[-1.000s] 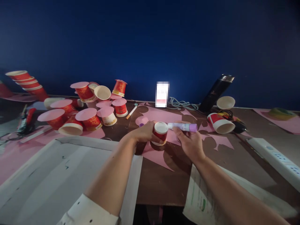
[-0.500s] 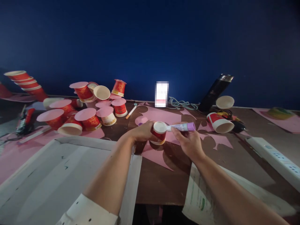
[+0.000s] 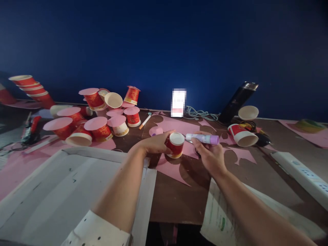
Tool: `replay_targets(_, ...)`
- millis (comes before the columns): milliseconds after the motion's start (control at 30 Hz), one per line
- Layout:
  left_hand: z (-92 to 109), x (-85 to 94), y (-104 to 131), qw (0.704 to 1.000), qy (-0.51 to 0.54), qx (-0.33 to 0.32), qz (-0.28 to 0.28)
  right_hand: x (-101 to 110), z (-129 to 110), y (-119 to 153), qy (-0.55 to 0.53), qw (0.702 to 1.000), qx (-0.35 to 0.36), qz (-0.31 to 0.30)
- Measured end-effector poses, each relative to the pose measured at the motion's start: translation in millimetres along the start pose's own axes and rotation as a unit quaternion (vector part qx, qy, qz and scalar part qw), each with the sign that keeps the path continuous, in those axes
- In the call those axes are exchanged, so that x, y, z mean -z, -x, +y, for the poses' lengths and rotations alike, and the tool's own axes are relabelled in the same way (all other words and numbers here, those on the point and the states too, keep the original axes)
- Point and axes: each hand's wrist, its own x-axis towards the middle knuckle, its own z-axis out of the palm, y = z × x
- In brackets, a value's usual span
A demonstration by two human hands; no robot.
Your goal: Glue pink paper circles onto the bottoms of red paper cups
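Observation:
My left hand [image 3: 161, 141] is closed around a red and white paper cup [image 3: 176, 146], which stands upside down with its pale base facing up. In my right hand [image 3: 211, 155] is a purple and white glue stick [image 3: 202, 138], held level, its white end pointing at the cup with a small gap between them. Under the cup lies pink paper [image 3: 171, 169] with round pieces cut out of it. A small pink disc [image 3: 155, 131] and a purple cap [image 3: 153, 134] sit behind my left hand.
Several red cups topped with pink discs [image 3: 96, 123] crowd the left back. A white box lid [image 3: 77, 184] lies front left. At the right are a tipped cup [image 3: 242, 135], a black flask [image 3: 237, 102] and a power strip [image 3: 302, 176]. A lit phone [image 3: 178, 102] stands at the back.
The glue stick has moved slightly right, away from the cup's rim, leaving a gap. My left hand still holds the cup. The whole view has shifted a little.

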Motion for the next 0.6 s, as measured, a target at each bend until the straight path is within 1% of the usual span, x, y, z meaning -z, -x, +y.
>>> replay_targets(100, -2, -5.6, -2, 0.999, 0.035, -0.008, 0.012, 0, -1, 3, 0.023, 0.999, 0.035, -0.018)
replay_targets(200, -5, -11.4, -8, 0.997, 0.059, -0.043, 0.034, 0, -3, 5, 0.062, 0.994, 0.079, -0.033)
replay_targets(267, -6, -13.0, -11, 0.996, 0.058, -0.057, 0.037, 0, -4, 6, 0.083, 0.991, 0.094, -0.039)
replay_targets(367, -6, -10.7, -11, 0.998, 0.041, -0.037, 0.038, -1, -2, 7, 0.111, 0.988, 0.101, -0.044)
replay_targets(467, -3, -5.1, -5, 0.999, 0.015, -0.007, 0.052, -2, 1, 8, 0.103, 0.99, 0.081, -0.051)
replay_targets(600, -1, 0.1, 1, 0.999, 0.009, 0.021, 0.039, -2, 2, 5, 0.016, 1.0, 0.01, -0.017)
